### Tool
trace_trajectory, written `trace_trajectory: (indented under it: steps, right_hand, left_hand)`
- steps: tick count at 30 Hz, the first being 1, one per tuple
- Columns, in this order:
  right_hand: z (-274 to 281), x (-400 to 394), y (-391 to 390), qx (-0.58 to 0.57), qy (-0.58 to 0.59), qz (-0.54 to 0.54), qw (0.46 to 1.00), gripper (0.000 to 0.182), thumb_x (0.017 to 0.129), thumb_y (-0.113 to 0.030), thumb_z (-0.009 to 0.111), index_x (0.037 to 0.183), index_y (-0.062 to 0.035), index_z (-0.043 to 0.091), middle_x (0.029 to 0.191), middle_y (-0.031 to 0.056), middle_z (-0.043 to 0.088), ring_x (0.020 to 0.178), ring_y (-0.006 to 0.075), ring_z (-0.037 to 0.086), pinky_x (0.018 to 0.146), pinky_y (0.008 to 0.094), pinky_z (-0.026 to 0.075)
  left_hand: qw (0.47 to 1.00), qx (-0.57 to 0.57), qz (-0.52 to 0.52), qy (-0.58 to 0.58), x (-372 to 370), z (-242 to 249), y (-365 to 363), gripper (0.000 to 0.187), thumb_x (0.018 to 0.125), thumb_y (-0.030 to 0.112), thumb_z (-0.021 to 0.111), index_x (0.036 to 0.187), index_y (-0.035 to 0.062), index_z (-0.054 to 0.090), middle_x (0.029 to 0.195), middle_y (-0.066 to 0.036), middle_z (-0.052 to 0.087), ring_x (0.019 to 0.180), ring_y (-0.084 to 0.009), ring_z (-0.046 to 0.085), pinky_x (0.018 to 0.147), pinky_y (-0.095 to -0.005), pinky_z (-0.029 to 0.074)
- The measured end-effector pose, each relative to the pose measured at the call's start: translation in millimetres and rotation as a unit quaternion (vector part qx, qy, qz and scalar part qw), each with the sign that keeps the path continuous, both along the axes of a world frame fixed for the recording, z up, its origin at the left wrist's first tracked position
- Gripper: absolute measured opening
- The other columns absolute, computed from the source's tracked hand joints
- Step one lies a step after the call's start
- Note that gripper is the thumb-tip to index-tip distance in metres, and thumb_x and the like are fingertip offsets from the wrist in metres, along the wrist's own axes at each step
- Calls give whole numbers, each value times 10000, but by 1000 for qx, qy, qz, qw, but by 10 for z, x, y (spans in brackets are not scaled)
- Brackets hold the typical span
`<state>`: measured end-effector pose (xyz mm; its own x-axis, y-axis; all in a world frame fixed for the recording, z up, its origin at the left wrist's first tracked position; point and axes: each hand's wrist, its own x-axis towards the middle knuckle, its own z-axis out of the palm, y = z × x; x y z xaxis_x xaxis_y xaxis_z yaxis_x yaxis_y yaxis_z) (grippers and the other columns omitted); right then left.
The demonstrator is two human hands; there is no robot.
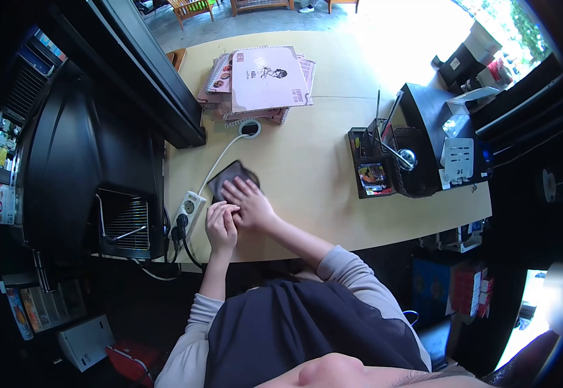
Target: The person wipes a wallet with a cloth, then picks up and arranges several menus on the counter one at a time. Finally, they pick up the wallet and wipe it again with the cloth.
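Note:
A dark grey cloth (227,176) lies on the light wooden table, left of centre near the front. On top of it rests my right hand (249,202), flat with its fingers spread, covering part of the cloth. My left hand (220,226) is just beside it, at the cloth's lower edge, with its fingers curled in; whether anything is in them is hidden. Close by on the left is a white power strip (191,204) with a black plug, its white cable running up past the cloth to a round table grommet (250,129).
Beyond the grommet is a stack of menus (272,79). At the right stand a black organizer (372,161) with pens and a dark basket, and a black box (427,116). A black machine (87,155) and a dark post (145,71) bound the left side.

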<state>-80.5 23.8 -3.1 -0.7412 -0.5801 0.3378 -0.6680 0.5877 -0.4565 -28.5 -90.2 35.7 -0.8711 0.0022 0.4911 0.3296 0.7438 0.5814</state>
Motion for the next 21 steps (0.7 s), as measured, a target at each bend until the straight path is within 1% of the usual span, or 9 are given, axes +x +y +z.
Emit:
trace_trajectory:
  steps: [2, 4, 5, 7, 8, 10, 12, 15, 21]
  right_hand:
    - [-47, 211, -36, 2, -2, 30, 1000, 590, 690, -302, 436, 1226, -57, 410, 1319, 109, 342, 1254, 284, 237, 1042, 409, 139]
    - [15, 430, -3, 67, -52, 89, 992, 583, 691, -312, 441, 1219, -65, 418, 1315, 107, 349, 1252, 279, 243, 1046, 407, 141]
    - [60, 511, 53, 69, -50, 84, 993, 583, 691, -312, 441, 1219, -65, 418, 1315, 107, 349, 1252, 279, 243, 1046, 407, 141]
    - [211, 666, 263, 131, -65, 155, 977, 581, 704, -307, 440, 1242, -92, 396, 1329, 98, 329, 1263, 266, 229, 1052, 405, 132]
    - [224, 743, 375, 134, -65, 147, 978, 581, 704, -307, 440, 1242, -92, 396, 1329, 98, 329, 1263, 266, 229, 1052, 405, 132]
    - [267, 883, 632, 63, -68, 121, 988, 592, 712, -282, 443, 1275, -122, 354, 1348, 88, 298, 1278, 249, 203, 1057, 408, 121]
    - [326, 989, 896, 81, -92, 94, 988, 613, 726, -285, 459, 1302, -138, 312, 1367, 78, 267, 1287, 238, 187, 1054, 405, 124]
    - [414, 1144, 1237, 105, -97, -39, 989, 636, 740, -344, 496, 1312, -150, 295, 1375, 66, 256, 1283, 233, 201, 1048, 390, 136]
    - [381, 1391, 1781, 97, -114, -218, 964, 608, 746, -349, 498, 1302, -178, 323, 1370, 63, 268, 1272, 243, 227, 1036, 403, 162]
  left_hand:
    - [1000, 4, -2, 23, -46, -12, 10, 290, 861, 129, 352, 751, 26, 599, 794, -105, 603, 848, -291, 540, 795, -369, 414]
    - [999, 7, -21, 25, -97, -21, 22, 281, 859, 128, 357, 755, 28, 599, 795, -101, 603, 857, -290, 538, 798, -365, 414]
    - [999, 5, -34, 15, -119, -19, 40, 278, 858, 127, 358, 760, 30, 599, 797, -100, 603, 860, -289, 537, 797, -364, 415]
    - [999, -2, -52, -4, -163, -26, 95, 276, 860, 131, 360, 775, 37, 604, 811, -95, 604, 875, -288, 533, 802, -362, 417]
    - [998, 1, -59, -2, -182, -31, 131, 276, 860, 131, 360, 775, 37, 604, 811, -95, 604, 875, -288, 533, 802, -362, 417]
    - [996, 3, -83, -25, -208, -48, 214, 278, 864, 142, 365, 783, 38, 609, 822, -91, 607, 887, -288, 529, 817, -362, 415]
    - [993, 4, -112, -35, -239, -135, 294, 267, 867, 166, 377, 817, 42, 609, 847, -89, 608, 909, -290, 525, 831, -364, 411]
    - [982, -17, -176, -68, -274, -192, 510, 220, 854, 209, 431, 905, 67, 591, 914, -88, 598, 954, -291, 518, 842, -374, 402]
    - [956, -46, -280, -80, -283, -148, 1018, 262, 841, 280, 456, 982, 87, 564, 988, -87, 574, 1020, -283, 486, 873, -382, 375]
